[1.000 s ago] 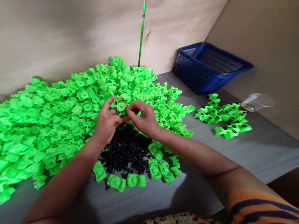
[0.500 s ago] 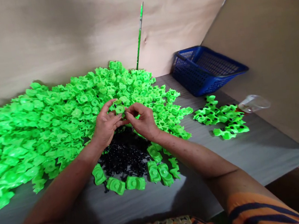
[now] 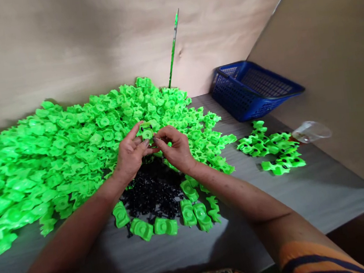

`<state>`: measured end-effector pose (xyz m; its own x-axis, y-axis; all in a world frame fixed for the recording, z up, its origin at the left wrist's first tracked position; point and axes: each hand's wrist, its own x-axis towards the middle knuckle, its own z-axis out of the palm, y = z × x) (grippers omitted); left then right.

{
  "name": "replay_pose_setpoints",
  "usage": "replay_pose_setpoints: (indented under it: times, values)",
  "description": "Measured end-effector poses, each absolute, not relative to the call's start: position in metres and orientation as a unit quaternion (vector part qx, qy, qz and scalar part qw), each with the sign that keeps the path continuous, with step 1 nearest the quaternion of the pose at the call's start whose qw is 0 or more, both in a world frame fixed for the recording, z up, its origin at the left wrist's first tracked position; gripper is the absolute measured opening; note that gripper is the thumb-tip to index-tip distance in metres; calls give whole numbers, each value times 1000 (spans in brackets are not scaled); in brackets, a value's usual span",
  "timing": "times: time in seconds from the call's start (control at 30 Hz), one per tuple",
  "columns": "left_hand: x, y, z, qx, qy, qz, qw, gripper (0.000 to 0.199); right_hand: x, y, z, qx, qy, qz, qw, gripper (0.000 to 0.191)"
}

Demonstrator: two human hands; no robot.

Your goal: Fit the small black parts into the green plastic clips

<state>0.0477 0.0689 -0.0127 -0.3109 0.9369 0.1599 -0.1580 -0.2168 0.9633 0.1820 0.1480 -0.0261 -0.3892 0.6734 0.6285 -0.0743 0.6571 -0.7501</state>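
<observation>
The left hand (image 3: 130, 155) grips a green toy-car body (image 3: 147, 134); the right hand (image 3: 176, 148) pinches its edge: best press evenly.

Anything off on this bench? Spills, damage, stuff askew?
Nothing stands out for certain. The clear cup at right appears to lean, but the blue basket does too, possibly lens distortion; can't tell whether it's tipped.

My left hand (image 3: 130, 155) partly hides the toy car (image 3: 147, 134), any part in my right hand (image 3: 175, 148) is too small to tell, green heap (image 3: 55, 156) cropped at left.
</observation>
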Motion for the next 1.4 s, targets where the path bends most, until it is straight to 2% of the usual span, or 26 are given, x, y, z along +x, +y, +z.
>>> replay_pose_setpoints:
  times: [0.4,0.57,0.67,0.77,0.9,1.03,1.1,1.13,1.2,1.3,1.4]
  values:
    - [55,69,-14,365,482,689,400,74,180,151,-33,-213,-763,361,492,13]
    - [57,71,-16,366,484,685,403,80,179,153,-34,-242,-759,367,480,12]
    - [52,73,-16,350,487,678,425,78,179,155,-33,-255,-755,394,458,12]
    - [51,73,-13,351,477,681,431,67,176,154,-32,-247,-744,446,431,12]
    - [53,70,-7,385,473,672,420,62,174,151,-29,-228,-712,499,439,17]
    - [34,68,3,432,519,625,392,63,180,154,-19,-230,-707,497,447,17]
    - [17,66,10,490,589,558,319,52,185,162,-14,-231,-708,477,467,18]
    - [10,65,14,535,640,484,263,43,188,166,-12,-233,-709,464,477,18]
    - [1,61,21,628,714,259,167,27,192,175,-8,-241,-711,439,493,19]
    - [5,56,26,694,713,15,98,31,198,186,-6,-253,-718,406,506,25]
    - [17,56,23,707,701,-79,48,37,205,198,-5,-258,-728,367,519,28]
